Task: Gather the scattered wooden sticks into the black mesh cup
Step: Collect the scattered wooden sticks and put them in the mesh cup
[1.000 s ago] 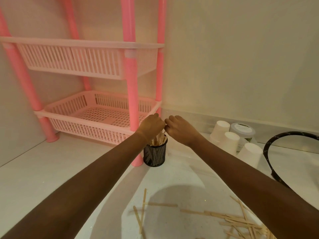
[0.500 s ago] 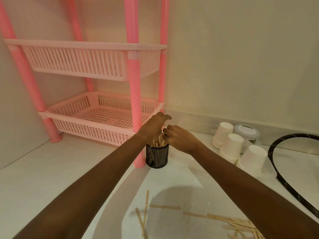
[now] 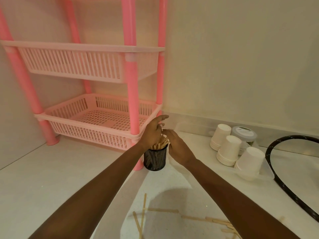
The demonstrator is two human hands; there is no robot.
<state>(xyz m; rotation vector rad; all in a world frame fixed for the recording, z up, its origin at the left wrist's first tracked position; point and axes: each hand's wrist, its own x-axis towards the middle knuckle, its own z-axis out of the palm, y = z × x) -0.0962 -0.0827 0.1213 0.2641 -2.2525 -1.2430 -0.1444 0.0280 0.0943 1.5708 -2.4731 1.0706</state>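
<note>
Black cylindrical mesh cup (image 3: 155, 160), packed with flat pale wooden sticks (image 3: 162, 143), is flanked by the spread left hand (image 3: 153, 132) and the right hand (image 3: 177, 149), grip not discernible; it could be toppled by a nudge and its sticks spilled.

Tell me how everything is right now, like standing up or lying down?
Black mesh cup: upright, partly filled.
Loose sticks: lying flat, scattered.
Paper cups: upside down, stacked.
Jar: lid on.
Left hand: fingers spread above cup.
Right hand: beside cup's mouth, grip unclear.
</note>
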